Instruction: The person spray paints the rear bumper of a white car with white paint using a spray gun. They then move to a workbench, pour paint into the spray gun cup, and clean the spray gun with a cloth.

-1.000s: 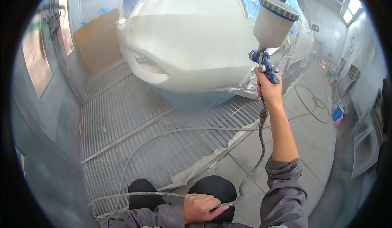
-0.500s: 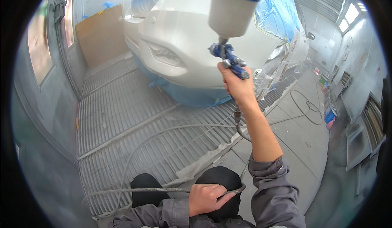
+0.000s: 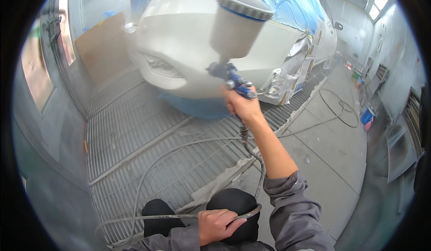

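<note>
My right hand (image 3: 244, 107) is raised and gripped around the handle of a blue spray gun (image 3: 231, 78) topped by a grey paint cup (image 3: 238, 24). The gun points toward the white front bumper (image 3: 179, 48) of a car masked with blue film (image 3: 292, 1) and paper. A grey air hose (image 3: 179, 148) runs down from the gun, loops over the floor grating and passes through my left hand (image 3: 217, 224), which is closed on it low near my knees.
Metal floor grating (image 3: 130, 134) lies under the car's front. Grey concrete floor (image 3: 332, 147) stretches right, with another coiled hose (image 3: 339, 109) and blue and pink containers (image 3: 367, 116) by the right wall. Booth walls with windows (image 3: 38, 71) stand at left.
My right hand has swung the spray gun leftward across the bumper, nearer the camera. The left hand stays closed on the hose.
</note>
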{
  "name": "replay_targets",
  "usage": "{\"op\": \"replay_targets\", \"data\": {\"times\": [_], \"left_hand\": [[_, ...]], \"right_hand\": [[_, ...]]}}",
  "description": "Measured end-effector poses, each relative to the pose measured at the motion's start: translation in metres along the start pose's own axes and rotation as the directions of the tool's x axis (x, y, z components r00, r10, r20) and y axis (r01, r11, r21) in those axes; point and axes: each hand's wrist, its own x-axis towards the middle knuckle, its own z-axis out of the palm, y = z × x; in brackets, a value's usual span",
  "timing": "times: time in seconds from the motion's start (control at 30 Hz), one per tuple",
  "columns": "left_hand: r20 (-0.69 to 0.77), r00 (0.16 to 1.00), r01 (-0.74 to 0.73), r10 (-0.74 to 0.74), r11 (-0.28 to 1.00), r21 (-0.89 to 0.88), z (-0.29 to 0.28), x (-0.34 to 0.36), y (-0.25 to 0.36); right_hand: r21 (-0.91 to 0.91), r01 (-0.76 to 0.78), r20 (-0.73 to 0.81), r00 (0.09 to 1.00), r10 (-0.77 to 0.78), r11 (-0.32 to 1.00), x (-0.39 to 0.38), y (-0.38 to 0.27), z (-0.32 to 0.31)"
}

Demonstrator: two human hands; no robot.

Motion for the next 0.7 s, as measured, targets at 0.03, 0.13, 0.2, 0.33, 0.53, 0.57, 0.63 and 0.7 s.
{"op": "replay_targets", "data": {"times": [0.03, 0.13, 0.2, 0.33, 0.53, 0.57, 0.63, 0.7], "left_hand": [[0.010, 1.000, 0.013, -0.013, 1.000, -0.002, 0.003, 0.003, 0.000], [0.063, 0.996, 0.069, -0.070, 0.997, 0.026, 0.012, 0.013, -0.003], [0.076, 0.995, 0.060, -0.064, 0.997, 0.058, 0.021, 0.021, -0.006], [0.097, 0.991, 0.078, -0.090, 0.990, 0.116, 0.042, 0.039, -0.012], [0.173, 0.973, 0.115, -0.153, 0.971, 0.211, 0.065, 0.063, -0.006], [0.208, 0.962, 0.124, -0.176, 0.962, 0.243, 0.068, 0.066, -0.005], [0.170, 0.973, 0.115, -0.158, 0.965, 0.238, 0.075, 0.069, -0.006], [0.142, 0.979, 0.111, -0.145, 0.968, 0.224, 0.081, 0.071, -0.010]], "right_hand": [[-0.022, 0.008, -0.063, 0.998, -0.009, 1.000, 0.005, 0.006, -0.020], [0.005, 0.013, -0.179, 0.984, -0.012, 1.000, 0.020, 0.021, -0.085], [0.000, 0.029, -0.221, 0.975, -0.029, 1.000, 0.031, 0.030, -0.129], [-0.037, 0.017, -0.302, 0.953, -0.027, 0.999, 0.054, 0.045, -0.211], [-0.019, 0.059, -0.427, 0.902, -0.061, 0.998, 0.085, 0.065, -0.307], [-0.035, 0.084, -0.445, 0.891, -0.091, 0.996, 0.090, 0.068, -0.319], [-0.037, 0.091, -0.488, 0.867, -0.098, 0.995, 0.100, 0.072, -0.341], [-0.051, 0.100, -0.537, 0.836, -0.112, 0.994, 0.109, 0.076, -0.360]]}}
